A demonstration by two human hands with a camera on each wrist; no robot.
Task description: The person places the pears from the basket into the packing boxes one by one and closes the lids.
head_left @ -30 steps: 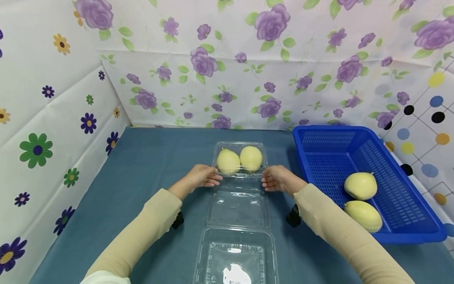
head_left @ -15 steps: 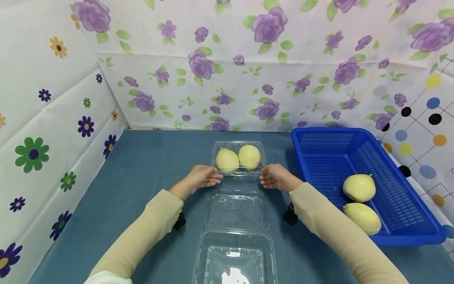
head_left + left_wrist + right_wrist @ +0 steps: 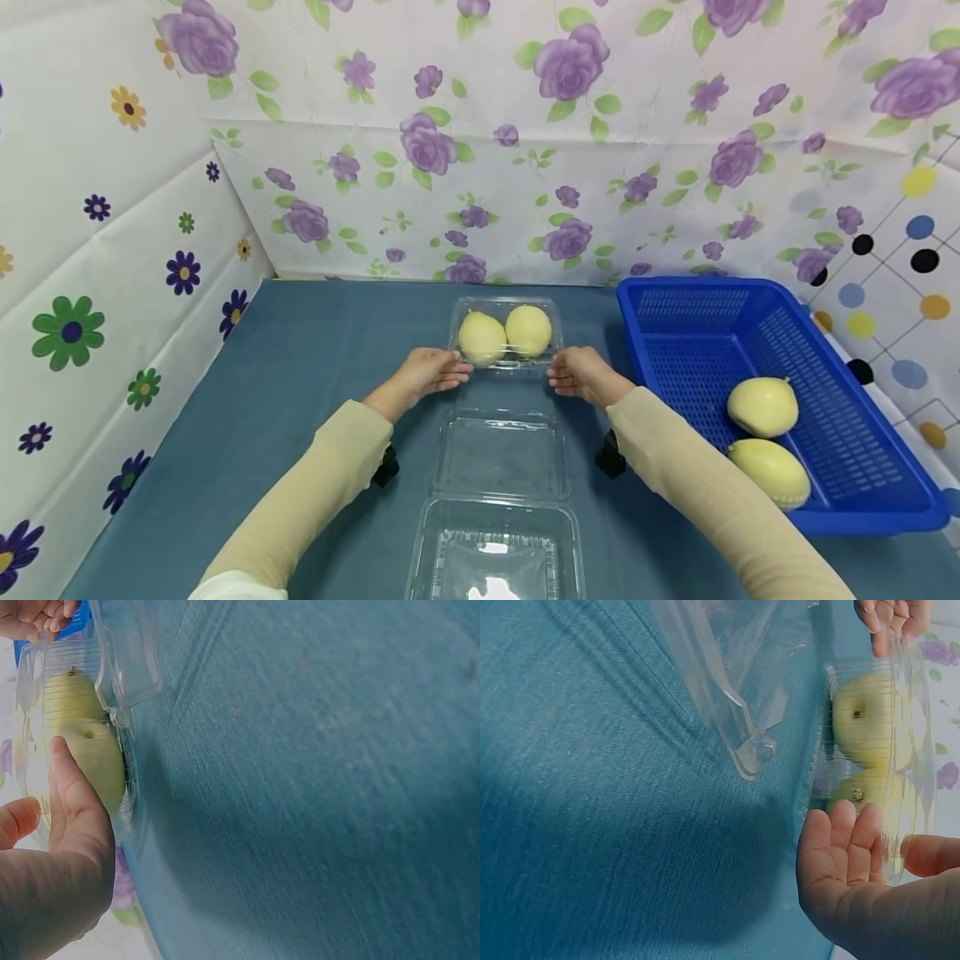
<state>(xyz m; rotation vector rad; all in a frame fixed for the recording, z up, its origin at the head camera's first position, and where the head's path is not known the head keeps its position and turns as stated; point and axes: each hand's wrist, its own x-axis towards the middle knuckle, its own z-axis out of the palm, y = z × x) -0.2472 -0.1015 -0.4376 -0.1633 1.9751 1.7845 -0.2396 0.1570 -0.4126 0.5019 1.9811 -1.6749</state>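
Note:
A clear plastic clamshell box point(image 3: 506, 302) with two pale yellow pears point(image 3: 528, 331) inside lies toward the back of the table. My left hand point(image 3: 429, 372) holds its near left corner, thumb and fingers at the rim. At the near right corner my right hand point(image 3: 583, 375) grips the rim in the same way. In the right wrist view, the box's edge point(image 3: 894, 847) runs between thumb and fingers. Close to the user lies a second clear clamshell box point(image 3: 428, 533), its lid point(image 3: 501, 458) laid back toward the first box.
On the right stands a blue plastic basket point(image 3: 678, 312) with two more pears point(image 3: 763, 407) in it. The table has a blue-green cloth point(image 3: 330, 333). Flowered sheets point(image 3: 337, 133) hang behind it and on the left, with a dotted sheet point(image 3: 892, 283) on the right.
Both hands have moved slightly away from the user with the box of pears, widening the gap to the second box's lid. The head view has tilted up a little.

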